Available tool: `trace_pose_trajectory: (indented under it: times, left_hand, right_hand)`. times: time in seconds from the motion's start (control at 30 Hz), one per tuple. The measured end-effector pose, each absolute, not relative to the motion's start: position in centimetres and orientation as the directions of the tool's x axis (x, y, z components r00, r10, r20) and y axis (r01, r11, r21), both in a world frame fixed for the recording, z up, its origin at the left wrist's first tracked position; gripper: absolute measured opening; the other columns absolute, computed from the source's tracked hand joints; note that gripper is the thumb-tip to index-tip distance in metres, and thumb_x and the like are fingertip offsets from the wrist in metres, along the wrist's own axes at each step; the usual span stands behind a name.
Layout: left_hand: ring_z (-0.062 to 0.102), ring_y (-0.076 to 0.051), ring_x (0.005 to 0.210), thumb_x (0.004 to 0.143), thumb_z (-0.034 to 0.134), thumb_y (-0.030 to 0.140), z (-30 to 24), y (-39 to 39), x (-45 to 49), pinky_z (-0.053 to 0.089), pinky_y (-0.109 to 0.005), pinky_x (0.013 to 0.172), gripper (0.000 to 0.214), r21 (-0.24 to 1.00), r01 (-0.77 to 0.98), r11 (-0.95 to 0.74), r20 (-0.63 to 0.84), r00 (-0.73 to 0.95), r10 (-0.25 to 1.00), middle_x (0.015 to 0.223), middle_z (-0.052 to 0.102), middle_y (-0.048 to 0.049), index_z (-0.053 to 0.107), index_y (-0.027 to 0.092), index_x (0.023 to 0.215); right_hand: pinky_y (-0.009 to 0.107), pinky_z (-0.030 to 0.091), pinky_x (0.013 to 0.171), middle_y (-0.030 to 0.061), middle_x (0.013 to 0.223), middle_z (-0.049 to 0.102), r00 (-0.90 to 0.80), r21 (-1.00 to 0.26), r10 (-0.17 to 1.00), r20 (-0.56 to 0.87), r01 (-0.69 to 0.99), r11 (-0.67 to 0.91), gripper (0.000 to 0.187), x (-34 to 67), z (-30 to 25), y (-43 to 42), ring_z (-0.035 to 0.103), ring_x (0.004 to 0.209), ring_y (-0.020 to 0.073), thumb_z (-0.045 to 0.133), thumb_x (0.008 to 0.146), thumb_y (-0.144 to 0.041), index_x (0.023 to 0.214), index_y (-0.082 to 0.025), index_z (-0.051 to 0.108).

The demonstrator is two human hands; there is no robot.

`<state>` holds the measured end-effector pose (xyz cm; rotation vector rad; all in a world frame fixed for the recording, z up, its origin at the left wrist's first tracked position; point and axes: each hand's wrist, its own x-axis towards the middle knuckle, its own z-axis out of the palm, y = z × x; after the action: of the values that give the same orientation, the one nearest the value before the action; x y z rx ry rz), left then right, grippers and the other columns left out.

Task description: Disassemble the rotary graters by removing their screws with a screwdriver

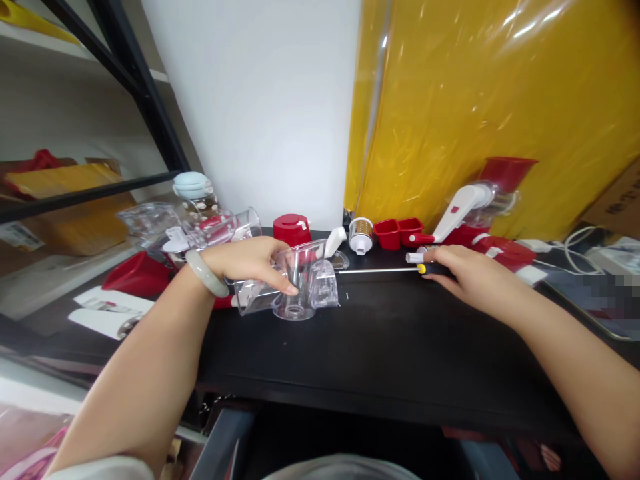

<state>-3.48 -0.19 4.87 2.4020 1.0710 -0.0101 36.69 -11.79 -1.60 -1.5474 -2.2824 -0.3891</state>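
My left hand (pixel 265 267) is closed around a clear plastic grater housing (pixel 295 303) that stands on the black table. My right hand (pixel 453 270) grips a screwdriver (pixel 377 271) by its dark handle with a yellow collar. The shaft points left, level with the table, and its tip is hidden at or inside the clear housing. A small pale cylinder (pixel 414 257) shows at my right fingertips; I cannot tell whether it is held too. Behind the housing are a red plastic part (pixel 292 230) and a white crank piece (pixel 335 242).
A metal grater drum (pixel 361 235) and red cups (pixel 399 233) line the back. An assembled red-and-white grater (pixel 480 207) stands at the right near white cables (pixel 575 250). More clear parts (pixel 150 223), a light-blue-lidded bottle (pixel 194 187) and a red hopper (pixel 137 275) crowd the left.
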Motion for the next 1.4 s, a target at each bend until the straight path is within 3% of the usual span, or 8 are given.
trace_pose_trajectory:
  times: [0.13,0.27,0.63,0.83,1.03,1.1,1.23,1.4]
  left_hand:
    - [0.064,-0.021,0.075,0.06,0.079,0.063,4.8,-0.2,-3.5,0.04,-0.029,0.066,0.059,0.429,0.715,-0.552,-0.217,0.675,0.706,0.085,0.072,-0.0027,0.067,0.018,0.097]
    - [0.064,-0.021,0.076,0.061,0.079,0.062,4.8,-0.3,-3.4,0.04,-0.029,0.066,0.058,0.438,0.711,-0.55,-0.224,0.679,0.699,0.086,0.072,-0.0033,0.067,0.018,0.096]
    - [0.064,-0.022,0.078,0.058,0.081,0.062,5.8,-0.8,-3.0,0.041,-0.029,0.065,0.059,0.416,0.724,-0.551,-0.258,0.675,0.692,0.087,0.072,-0.0032,0.068,0.018,0.096]
    - [0.062,-0.022,0.069,0.053,0.08,0.067,8.7,-1.6,-1.3,0.04,-0.029,0.061,0.059,0.199,0.801,-0.564,-0.342,0.596,0.726,0.076,0.07,-0.0038,0.066,0.019,0.085]
    - [0.061,-0.023,0.069,0.052,0.076,0.071,12.6,-2.4,1.7,0.04,-0.03,0.059,0.066,-0.075,0.785,-0.614,-0.389,0.544,0.743,0.079,0.071,-0.0068,0.069,0.017,0.089]
    - [0.061,-0.023,0.067,0.049,0.079,0.067,13.9,-3.1,2.9,0.039,-0.031,0.058,0.067,-0.187,0.772,-0.607,-0.35,0.526,0.776,0.079,0.071,-0.0082,0.07,0.017,0.093]
    - [0.062,-0.026,0.069,0.049,0.083,0.057,15.4,-5.3,5.6,0.038,-0.032,0.062,0.065,-0.45,0.72,-0.528,-0.114,0.541,0.834,0.077,0.07,-0.0094,0.072,0.02,0.101]
    - [0.063,-0.029,0.076,0.051,0.086,0.031,14.9,-7.0,8.8,0.039,-0.034,0.066,0.055,-0.558,0.65,-0.516,-0.139,0.54,0.83,0.083,0.071,-0.0103,0.075,0.021,0.104]
  right_hand:
    - [0.049,0.051,0.089,0.0118,0.11,0.068,-0.336,0.015,0.845,0.415,0.932,0.363,0.033,36.1,-1.5,-12.0,0.064,0.104,0.0313,0.05,0.095,-0.048,0.113,-0.023,0.061]
    - [0.05,0.049,0.09,0.0137,0.111,0.064,-0.34,0.008,0.841,0.421,0.928,0.372,0.033,36.4,-2.3,-11.5,0.06,0.102,0.0306,0.04,0.1,-0.041,0.116,-0.022,0.062]
    - [0.047,0.048,0.085,0.0135,0.105,0.06,-0.341,0.042,0.79,0.51,0.927,0.373,0.031,36.7,-2.6,-11.0,0.055,0.094,0.0289,0.041,0.1,-0.038,0.112,-0.022,0.066]
    - [0.045,0.047,0.081,0.0129,0.105,0.061,-0.347,0.049,0.783,0.517,0.925,0.378,0.03,36.7,-2.5,-11.0,0.054,0.094,0.0285,0.042,0.1,-0.037,0.113,-0.024,0.066]
    - [0.044,0.046,0.081,0.0128,0.104,0.06,-0.333,0.062,0.784,0.524,0.933,0.355,0.026,36.9,-2.3,-11.0,0.051,0.093,0.0274,0.045,0.099,-0.033,0.113,-0.021,0.065]
    - [0.043,0.045,0.081,0.0126,0.105,0.06,-0.334,0.073,0.794,0.507,0.935,0.347,0.025,37.0,-2.2,-11.0,0.051,0.094,0.0274,0.046,0.099,-0.032,0.112,-0.022,0.065]
    - [0.041,0.043,0.079,0.0123,0.105,0.059,-0.344,0.109,0.807,0.479,0.936,0.334,0.021,37.2,-2.3,-11.1,0.052,0.094,0.0273,0.048,0.099,-0.03,0.107,-0.022,0.065]
    - [0.04,0.042,0.077,0.013,0.106,0.06,-0.334,0.132,0.825,0.455,0.942,0.309,0.021,37.3,-2.2,-11.1,0.052,0.094,0.027,0.047,0.099,-0.028,0.106,-0.02,0.065]
